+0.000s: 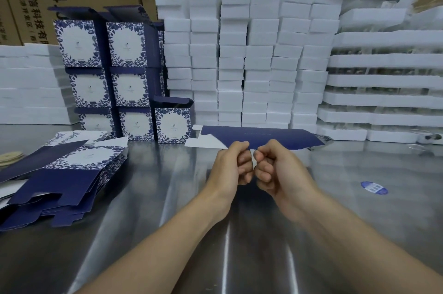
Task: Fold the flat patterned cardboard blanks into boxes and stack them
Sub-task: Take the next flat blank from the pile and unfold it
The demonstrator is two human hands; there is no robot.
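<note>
1. In the lower left of the frame, a pile of flat blanks [60, 174] lies on the shiny table [167, 233]. They are dark blue with white and blue leaf patterns.
2. Up and to the right of that pile, left of the middle, stands the stack of folded boxes [124, 87]. It is two boxes wide and three high. One lone box [172, 126] sits on the table, touching the foot of the stack on its right side.
3. In the middle of the frame is the left hand [230, 166]. Its fingers are curled, and its thumb and finger pinch the near edge of one blank.
4. That held blank [263, 135] is just above the hands in the picture, on the far side of them. It is flat and not yet a box. Its long side runs left to right across the frame, and it sticks out far past both hands. White flaps show at its left end.
5. Just to the right is the right hand [280, 169]. It is curled too and pinches the same near edge. The knuckles of the two hands almost touch.
6. I think both hands must now open the blank up into a box. The stack lies up and left, so the left hand is nearer to it.
7. Behind, from the middle to the right, white foam blocks [251, 54] are piled high. A blue sticker [374, 187] lies on the table at the right.
</note>
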